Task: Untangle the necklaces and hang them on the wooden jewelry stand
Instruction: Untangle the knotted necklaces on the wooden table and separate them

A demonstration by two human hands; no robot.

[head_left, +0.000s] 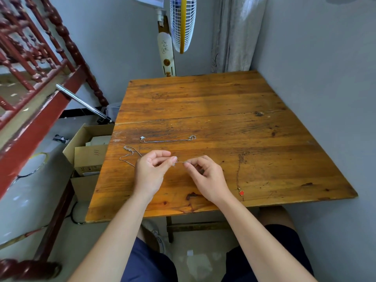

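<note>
**Silver chain pinched between both hands over near half of table**

Seated at a wooden table [203, 98] set into a grey corner. Grasping one thin silver necklace [180, 162] with both hands, just above the near boards. Left hand [151, 169] pinching it between thumb and forefinger, other fingers curled. Right hand [207, 176] pinching the same chain just beside, fingers likewise curled. Short straight run of chain between the two pinches. Remainder trailing left past the left hand, apparently to a loose loop lying on the table near its left edge.

Also on the table:
- A second silver necklace [166, 140], laid out straight beyond the hands and apart from them.
- A gold necklace [239, 171] to the right of the right hand, stretched toward the near edge and ending in a red heart pendant [241, 192].

Nearest to the hands: the loose loop on the left, the gold necklace on the right.

Surroundings:
- Cardboard boxes [87, 155] against the table's left edge.
- A chrome tube [81, 101] and red wooden railing [30, 47] beyond those.
- A standing fan [183, 23] and pale curtain [234, 33] behind the far edge.
</note>
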